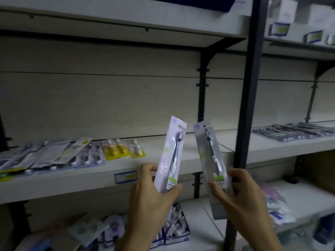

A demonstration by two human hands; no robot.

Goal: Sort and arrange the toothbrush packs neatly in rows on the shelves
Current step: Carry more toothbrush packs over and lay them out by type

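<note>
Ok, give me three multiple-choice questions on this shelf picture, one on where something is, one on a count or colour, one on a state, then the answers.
1. Where do the yellow-backed packs lie?
A. on the middle shelf, left of the held packs
B. on the top shelf
C. in the right hand

2. How many toothbrush packs are held up?
A. one
B. two
C. four

3. What is the left hand doing?
A. hanging with nothing in it
B. pressing flat on the shelf
C. gripping a toothbrush pack

Answers: 1 A, they lie on the middle shelf to the left. 2 B, each hand holds one, the right hand holding the second pack. 3 C, thumb and fingers are curled round the pack's lower end.
</note>
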